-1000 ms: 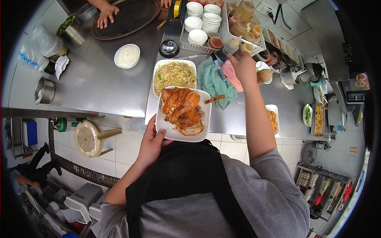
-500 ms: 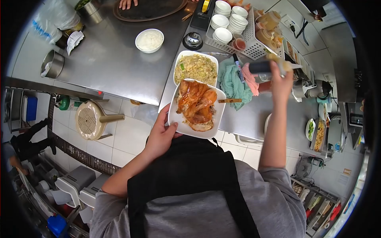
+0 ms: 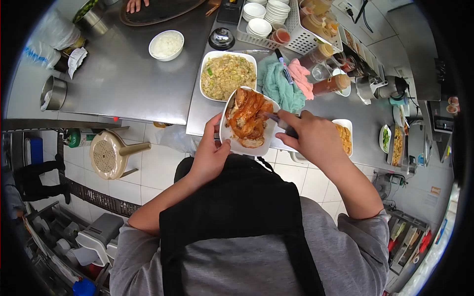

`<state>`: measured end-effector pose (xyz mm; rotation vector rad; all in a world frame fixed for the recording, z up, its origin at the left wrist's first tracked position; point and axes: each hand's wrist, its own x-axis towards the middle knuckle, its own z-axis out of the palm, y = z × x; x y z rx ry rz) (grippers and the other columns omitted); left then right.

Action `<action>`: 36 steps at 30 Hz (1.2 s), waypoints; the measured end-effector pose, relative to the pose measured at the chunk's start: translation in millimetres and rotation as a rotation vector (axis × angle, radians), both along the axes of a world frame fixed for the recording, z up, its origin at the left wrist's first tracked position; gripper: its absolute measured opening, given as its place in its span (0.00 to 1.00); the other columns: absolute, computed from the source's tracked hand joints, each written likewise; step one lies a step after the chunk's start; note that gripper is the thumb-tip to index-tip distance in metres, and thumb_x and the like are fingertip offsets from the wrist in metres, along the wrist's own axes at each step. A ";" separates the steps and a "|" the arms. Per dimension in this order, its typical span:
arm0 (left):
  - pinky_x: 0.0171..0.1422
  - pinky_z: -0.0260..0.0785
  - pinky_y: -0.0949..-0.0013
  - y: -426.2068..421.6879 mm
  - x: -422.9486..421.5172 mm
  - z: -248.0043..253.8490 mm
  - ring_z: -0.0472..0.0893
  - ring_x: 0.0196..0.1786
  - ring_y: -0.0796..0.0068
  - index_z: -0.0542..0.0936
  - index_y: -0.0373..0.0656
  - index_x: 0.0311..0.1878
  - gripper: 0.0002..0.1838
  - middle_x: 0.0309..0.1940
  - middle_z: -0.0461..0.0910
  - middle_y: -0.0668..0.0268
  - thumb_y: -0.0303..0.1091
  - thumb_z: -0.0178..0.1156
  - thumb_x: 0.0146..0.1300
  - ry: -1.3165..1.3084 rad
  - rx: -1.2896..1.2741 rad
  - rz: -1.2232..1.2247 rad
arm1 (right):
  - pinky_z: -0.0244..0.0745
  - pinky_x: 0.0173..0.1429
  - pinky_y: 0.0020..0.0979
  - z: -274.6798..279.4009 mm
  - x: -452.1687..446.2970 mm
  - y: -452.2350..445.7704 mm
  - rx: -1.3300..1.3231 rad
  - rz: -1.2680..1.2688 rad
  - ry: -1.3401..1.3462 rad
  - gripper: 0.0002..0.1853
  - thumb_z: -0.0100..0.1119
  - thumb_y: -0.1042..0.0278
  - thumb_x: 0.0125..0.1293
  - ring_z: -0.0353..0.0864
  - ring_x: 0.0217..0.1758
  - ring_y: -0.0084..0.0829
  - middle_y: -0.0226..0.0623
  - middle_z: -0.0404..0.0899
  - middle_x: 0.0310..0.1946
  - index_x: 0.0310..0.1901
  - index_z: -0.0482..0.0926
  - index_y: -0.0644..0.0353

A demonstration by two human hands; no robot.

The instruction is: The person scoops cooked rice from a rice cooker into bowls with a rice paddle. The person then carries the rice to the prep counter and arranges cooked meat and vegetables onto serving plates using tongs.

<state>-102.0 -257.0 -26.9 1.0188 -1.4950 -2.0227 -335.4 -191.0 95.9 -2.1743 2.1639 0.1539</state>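
My left hand [image 3: 212, 153] grips the left edge of a white square plate [image 3: 265, 144], which is tilted and carries glazed brown chicken [image 3: 247, 116]. At the plate's right side my right hand [image 3: 308, 134] is closed around a dark squeeze bottle [image 3: 288, 124], its narrow tip pointing at the chicken. Much of the bottle is covered by my fingers. Just beyond the plate, a square dish of fried rice [image 3: 228, 75] rests on the steel counter [image 3: 123, 89].
A bowl of white rice [image 3: 166, 45], a bell [image 3: 221, 38], green cloth [image 3: 281, 85], pink cloth [image 3: 300, 78] and sauce bottles [image 3: 332, 85] stand on the counter. A co-worker's hand [image 3: 137, 5] touches a dark tray [image 3: 160, 14]. A stool [image 3: 107, 154] stands lower left.
My right hand has brought the dark bottle from the right down to the chicken. The plate has tilted in my left hand. The wooden clip at its edge no longer shows.
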 end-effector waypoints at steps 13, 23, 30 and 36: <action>0.55 0.79 0.69 2.8 -7.6 -5.3 0.78 0.51 0.74 0.50 0.47 0.75 0.32 0.59 0.62 0.58 0.20 0.46 0.71 0.031 -0.061 -0.003 | 0.76 0.28 0.36 2.5 12.0 -17.8 0.079 0.063 0.151 0.23 0.62 0.45 0.61 0.82 0.25 0.37 0.37 0.78 0.26 0.57 0.76 0.41; 0.53 0.78 0.69 -0.6 -5.0 0.6 0.78 0.53 0.74 0.49 0.50 0.76 0.33 0.62 0.63 0.58 0.22 0.46 0.72 -0.028 0.009 0.022 | 0.76 0.29 0.37 3.6 7.7 6.2 0.225 0.074 0.134 0.24 0.61 0.42 0.61 0.82 0.25 0.38 0.37 0.79 0.26 0.55 0.77 0.43; 0.53 0.78 0.69 -3.2 -4.6 10.7 0.78 0.54 0.74 0.48 0.51 0.76 0.33 0.64 0.63 0.59 0.23 0.46 0.72 -0.013 0.060 0.072 | 0.77 0.28 0.36 -13.1 8.5 26.1 0.170 0.041 0.083 0.22 0.60 0.42 0.63 0.83 0.25 0.37 0.37 0.79 0.23 0.50 0.77 0.48; 0.56 0.78 0.68 -10.8 1.2 15.1 0.77 0.58 0.72 0.49 0.51 0.76 0.32 0.64 0.64 0.59 0.23 0.46 0.73 0.016 0.102 0.089 | 0.78 0.33 0.41 -38.8 15.2 37.1 0.214 -0.192 -0.040 0.23 0.61 0.44 0.64 0.84 0.29 0.44 0.43 0.81 0.27 0.56 0.75 0.45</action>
